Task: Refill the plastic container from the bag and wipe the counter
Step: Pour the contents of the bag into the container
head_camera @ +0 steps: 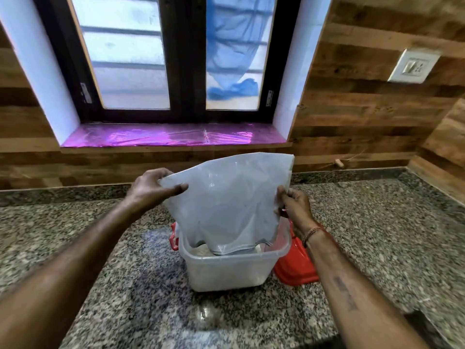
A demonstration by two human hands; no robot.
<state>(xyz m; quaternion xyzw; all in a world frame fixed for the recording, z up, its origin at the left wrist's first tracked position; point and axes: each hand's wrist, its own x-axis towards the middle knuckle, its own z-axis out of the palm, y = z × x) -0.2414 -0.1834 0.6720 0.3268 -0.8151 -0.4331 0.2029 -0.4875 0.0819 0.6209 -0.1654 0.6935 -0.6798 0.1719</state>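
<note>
The bag, upended, hangs with its mouth inside the open plastic container, which stands mid-surface, in from the back edge. The left hand has its grip clamped on the bag's upper corner; the right hand pinches the opposite side edge. The bag looks slack and nearly spent, and pale contents show in the container, so refilling appears almost done. The red lid lies off, just beside the container. The granite surface is judged not yet wiped; no cloth shows. No print on the bag is legible.
</note>
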